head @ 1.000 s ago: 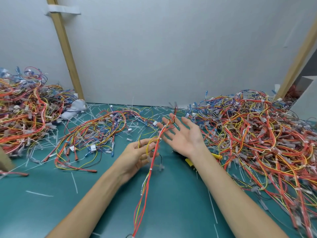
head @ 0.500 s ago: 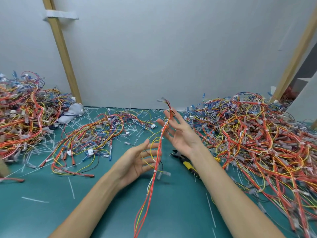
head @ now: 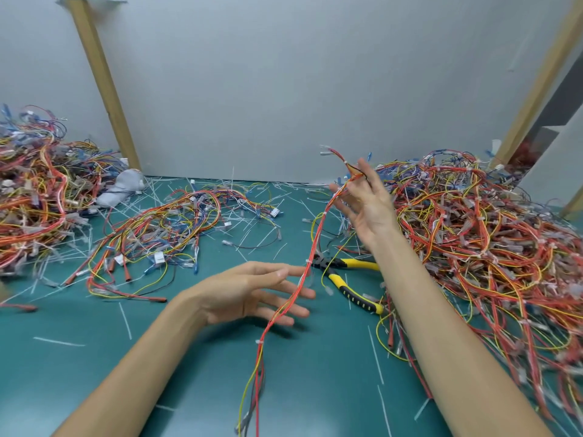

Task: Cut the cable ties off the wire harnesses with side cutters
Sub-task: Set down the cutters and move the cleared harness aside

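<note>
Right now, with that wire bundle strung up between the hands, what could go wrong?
1. The wire harness hangs from a loose-looking grip of the right hand near its top. The left hand is open, so it may slip.
2. The side cutters lie with handles spread just behind it, so dangling wires could catch on them.
3. Reaching for the cutters might swing the harness into the tangled pile on the right.
</note>
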